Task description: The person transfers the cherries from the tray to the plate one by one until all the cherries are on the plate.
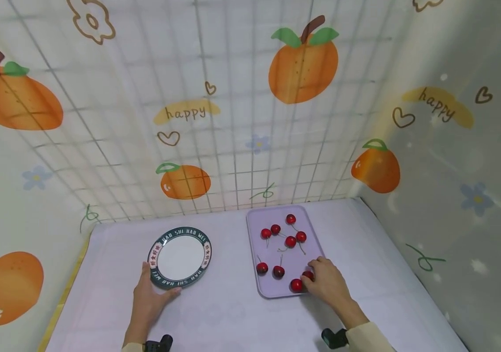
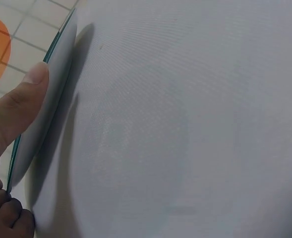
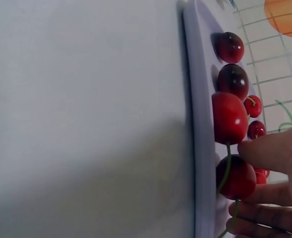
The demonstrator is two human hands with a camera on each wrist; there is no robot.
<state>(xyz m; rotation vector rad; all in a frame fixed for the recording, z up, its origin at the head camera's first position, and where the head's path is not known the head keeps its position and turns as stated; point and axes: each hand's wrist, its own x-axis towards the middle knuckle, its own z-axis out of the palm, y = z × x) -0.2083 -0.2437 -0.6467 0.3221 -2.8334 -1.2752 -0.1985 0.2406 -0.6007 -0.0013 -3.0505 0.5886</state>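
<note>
A round plate (image 1: 182, 258) with a dark green lettered rim lies at the left in the head view. My left hand (image 1: 148, 297) holds it by its near left edge, the thumb (image 2: 35, 74) against the rim and the fingers bent at its side. On the right is a lilac tray (image 1: 272, 288) bearing several red cherries with green stems. At its near right corner my right hand (image 1: 330, 286) pinches a cherry (image 3: 236, 177) between thumb and fingers. Another cherry (image 1: 296, 285) sits right beside it; two darker ones (image 1: 279, 272) (image 1: 261, 268) lie to the left.
Farther up the tray are more cherries (image 1: 290, 242), one (image 1: 291, 219) near its far edge. White cloth (image 1: 228, 313) covers the table. A grid-patterned curtain (image 1: 233, 146) printed with oranges stands behind, and a side curtain (image 1: 453, 234) rises at the right.
</note>
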